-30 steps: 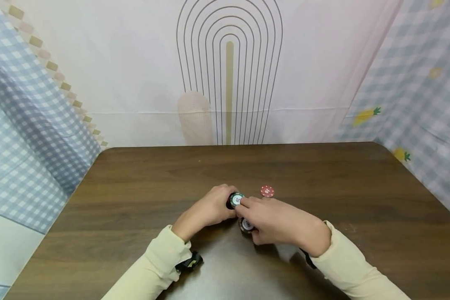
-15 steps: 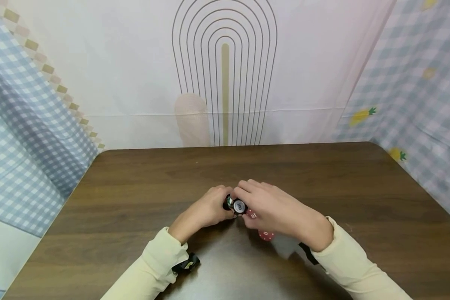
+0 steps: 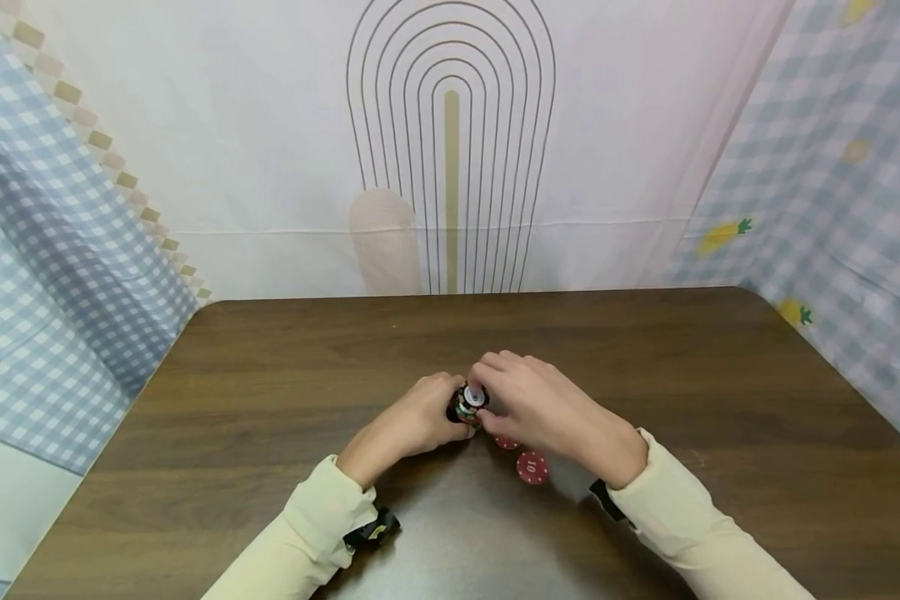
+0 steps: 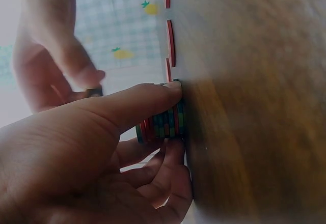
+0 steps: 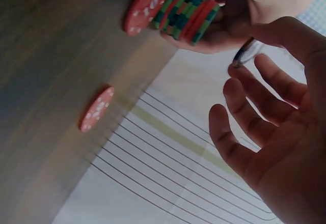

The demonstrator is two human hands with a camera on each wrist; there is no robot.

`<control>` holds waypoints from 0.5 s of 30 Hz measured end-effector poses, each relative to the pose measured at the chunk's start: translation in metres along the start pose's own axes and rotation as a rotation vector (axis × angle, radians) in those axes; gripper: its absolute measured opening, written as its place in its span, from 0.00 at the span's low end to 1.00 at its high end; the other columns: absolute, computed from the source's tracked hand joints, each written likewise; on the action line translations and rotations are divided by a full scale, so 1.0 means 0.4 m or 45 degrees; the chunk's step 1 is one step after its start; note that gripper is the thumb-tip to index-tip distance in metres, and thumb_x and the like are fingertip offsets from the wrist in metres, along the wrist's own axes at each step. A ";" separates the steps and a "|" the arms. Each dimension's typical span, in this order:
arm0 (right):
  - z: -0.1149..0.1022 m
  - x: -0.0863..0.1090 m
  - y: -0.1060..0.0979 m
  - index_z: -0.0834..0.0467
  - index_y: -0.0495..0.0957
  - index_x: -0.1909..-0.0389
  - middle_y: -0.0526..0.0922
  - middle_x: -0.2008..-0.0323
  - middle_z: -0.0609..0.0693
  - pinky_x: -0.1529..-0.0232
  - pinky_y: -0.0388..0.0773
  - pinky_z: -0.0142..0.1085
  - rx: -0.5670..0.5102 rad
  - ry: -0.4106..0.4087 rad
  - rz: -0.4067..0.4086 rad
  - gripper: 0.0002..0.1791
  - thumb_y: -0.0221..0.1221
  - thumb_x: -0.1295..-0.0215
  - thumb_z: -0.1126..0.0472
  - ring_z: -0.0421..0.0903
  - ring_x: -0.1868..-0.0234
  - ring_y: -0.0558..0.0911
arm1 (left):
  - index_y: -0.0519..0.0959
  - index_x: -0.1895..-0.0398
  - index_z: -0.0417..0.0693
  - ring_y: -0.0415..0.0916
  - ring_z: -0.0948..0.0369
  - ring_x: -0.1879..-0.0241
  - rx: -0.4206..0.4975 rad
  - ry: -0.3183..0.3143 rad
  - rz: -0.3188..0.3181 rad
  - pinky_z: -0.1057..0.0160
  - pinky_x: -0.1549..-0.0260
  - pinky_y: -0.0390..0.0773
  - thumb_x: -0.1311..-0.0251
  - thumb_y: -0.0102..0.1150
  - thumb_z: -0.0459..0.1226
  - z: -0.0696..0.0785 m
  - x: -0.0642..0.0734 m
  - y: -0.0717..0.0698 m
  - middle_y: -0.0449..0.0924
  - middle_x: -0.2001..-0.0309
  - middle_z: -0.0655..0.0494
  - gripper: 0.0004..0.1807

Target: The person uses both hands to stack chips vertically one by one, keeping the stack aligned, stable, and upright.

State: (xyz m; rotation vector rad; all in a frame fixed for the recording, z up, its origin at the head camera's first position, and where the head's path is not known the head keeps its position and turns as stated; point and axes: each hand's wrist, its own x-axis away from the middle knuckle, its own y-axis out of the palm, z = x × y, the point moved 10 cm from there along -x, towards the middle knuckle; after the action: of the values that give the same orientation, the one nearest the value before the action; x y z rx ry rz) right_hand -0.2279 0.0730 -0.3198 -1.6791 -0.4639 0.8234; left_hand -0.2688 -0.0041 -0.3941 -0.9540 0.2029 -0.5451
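My left hand [image 3: 412, 418] wraps its thumb and fingers round the sides of an upright stack of poker chips [image 4: 162, 123] on the table, mostly green with some red ones. Held between thumb and finger of my right hand [image 3: 551, 408] is one black poker chip [image 5: 246, 52] with a pale centre. From the head it appears over the stack's top; in the right wrist view a gap separates them. Red poker chips lie flat nearby: one [image 3: 532, 467] towards me, another [image 3: 506, 442] partly under the right hand, and a third [image 5: 97, 109] hidden from the head view.
The brown wooden table [image 3: 285, 350] ends at a white cloth backdrop [image 3: 270, 150] with arched lines. Checked cloth [image 3: 832, 208] hangs on both sides. Black straps circle both wrists.
My right hand has picked the black chip off the table and carried it up and left over the stack. Red chips nearer me are uncovered; the far one is now covered. The left hand stays.
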 end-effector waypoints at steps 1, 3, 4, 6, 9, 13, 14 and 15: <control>0.004 -0.001 0.006 0.52 0.78 0.63 0.79 0.63 0.43 0.65 0.79 0.38 0.002 0.004 -0.013 0.12 0.73 0.40 0.60 0.42 0.64 0.78 | 0.81 0.50 0.40 0.78 0.55 0.55 -0.003 0.002 -0.001 0.51 0.50 0.80 0.43 0.78 0.35 0.000 -0.001 0.001 0.80 0.57 0.49 0.20; 0.011 -0.003 0.020 0.52 0.78 0.64 0.79 0.64 0.44 0.66 0.79 0.38 0.009 0.008 -0.036 0.12 0.73 0.41 0.60 0.42 0.66 0.78 | 0.81 0.49 0.40 0.78 0.54 0.54 -0.007 0.001 -0.001 0.51 0.48 0.80 0.42 0.77 0.35 0.000 -0.002 0.001 0.81 0.56 0.48 0.20; 0.015 -0.004 0.027 0.52 0.78 0.64 0.79 0.64 0.44 0.66 0.79 0.38 0.012 0.012 -0.048 0.12 0.73 0.41 0.60 0.42 0.66 0.78 | 0.81 0.49 0.40 0.79 0.54 0.53 -0.004 -0.001 0.000 0.51 0.48 0.80 0.42 0.77 0.35 0.000 -0.002 0.000 0.81 0.55 0.48 0.21; 0.020 -0.006 0.040 0.53 0.79 0.62 0.79 0.64 0.45 0.66 0.80 0.39 0.022 0.018 -0.066 0.12 0.73 0.41 0.60 0.43 0.65 0.78 | 0.81 0.47 0.40 0.79 0.53 0.53 0.001 -0.006 0.001 0.50 0.47 0.80 0.42 0.77 0.35 -0.002 -0.003 0.000 0.81 0.54 0.47 0.21; 0.026 -0.007 0.053 0.54 0.80 0.59 0.80 0.62 0.47 0.66 0.80 0.39 0.038 0.026 -0.084 0.13 0.73 0.40 0.59 0.44 0.64 0.79 | 0.81 0.46 0.40 0.79 0.52 0.52 0.005 -0.008 -0.002 0.50 0.47 0.81 0.42 0.77 0.35 -0.001 -0.003 0.000 0.81 0.54 0.47 0.22; 0.027 -0.008 0.061 0.54 0.81 0.57 0.82 0.60 0.47 0.65 0.81 0.39 0.029 0.034 -0.086 0.14 0.74 0.38 0.57 0.44 0.62 0.80 | 0.82 0.44 0.41 0.79 0.52 0.51 -0.001 0.000 -0.010 0.50 0.46 0.80 0.42 0.77 0.36 0.001 -0.002 0.001 0.81 0.53 0.47 0.23; 0.027 -0.008 0.062 0.54 0.81 0.57 0.82 0.60 0.47 0.65 0.81 0.39 0.022 0.036 -0.085 0.14 0.74 0.38 0.56 0.44 0.61 0.80 | 0.82 0.44 0.42 0.79 0.52 0.51 0.000 0.000 -0.010 0.50 0.46 0.80 0.42 0.77 0.36 0.001 -0.002 0.000 0.81 0.52 0.46 0.23; 0.026 -0.008 0.063 0.54 0.81 0.57 0.82 0.59 0.48 0.65 0.81 0.39 0.016 0.038 -0.083 0.14 0.74 0.37 0.56 0.44 0.61 0.80 | 0.82 0.44 0.42 0.79 0.52 0.51 0.001 0.000 -0.010 0.50 0.46 0.80 0.42 0.77 0.36 0.001 -0.001 0.001 0.81 0.52 0.46 0.23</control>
State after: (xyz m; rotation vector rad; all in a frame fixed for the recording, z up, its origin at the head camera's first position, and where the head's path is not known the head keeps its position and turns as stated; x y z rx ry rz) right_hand -0.2408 0.0711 -0.3440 -1.6540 -0.4891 0.7517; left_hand -0.2689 -0.0037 -0.3942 -0.9543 0.1985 -0.5525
